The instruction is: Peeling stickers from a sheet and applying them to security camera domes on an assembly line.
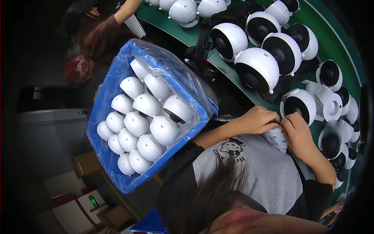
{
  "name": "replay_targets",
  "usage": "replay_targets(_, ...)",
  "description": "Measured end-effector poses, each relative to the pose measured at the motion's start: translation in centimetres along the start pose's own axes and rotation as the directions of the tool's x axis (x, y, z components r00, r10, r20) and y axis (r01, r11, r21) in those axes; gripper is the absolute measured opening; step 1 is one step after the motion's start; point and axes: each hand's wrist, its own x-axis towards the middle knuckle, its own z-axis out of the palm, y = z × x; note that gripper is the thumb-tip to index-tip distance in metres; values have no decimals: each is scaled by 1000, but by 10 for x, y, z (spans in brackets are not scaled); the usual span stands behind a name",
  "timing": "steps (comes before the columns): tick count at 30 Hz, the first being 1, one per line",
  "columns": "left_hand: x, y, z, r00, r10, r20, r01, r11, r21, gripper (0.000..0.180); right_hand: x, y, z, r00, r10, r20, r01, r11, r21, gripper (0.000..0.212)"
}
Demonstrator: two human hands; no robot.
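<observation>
My left hand and my right hand are close together in front of my body, at the bench edge. Both have bent, pinching fingers. Between them hangs a white backing sheet with blue print, its upper part covered by the fingers. A small dark piece shows at the left fingertips; its kind is unclear. Just beyond my right hand stands a round white camera with a black front. Further cameras, such as a large one, sit on the green bench.
To my left, a blue bin lined with clear plastic holds several white ball-shaped housings. A white bracket-like part lies among cameras at the right. Another person's brown sleeve is at the upper left, by a red bag.
</observation>
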Motion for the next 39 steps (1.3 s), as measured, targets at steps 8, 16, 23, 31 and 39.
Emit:
replay_targets(8,1,7,-2,969,-234,81,242,964,-114,18,-5,6,-6,998,41,58,-38,998,-45,26)
replay_targets(16,-11,-12,5,917,-396,59,400,904,-152,12,-29,29,-42,962,187,-200,-182,982,44,20)
replay_targets(23,-12,-20,7,907,-419,33,417,887,-197,10,-48,97,-80,775,404,-487,-429,901,65,11)
replay_targets(31,-12,-25,2,896,-442,49,442,872,-211,11,-63,139,-67,656,696,-294,-539,704,462,11)
replay_targets(39,-9,-29,2,894,-443,66,446,870,-209,13,-70,145,-62,620,700,-355,-462,691,556,13)
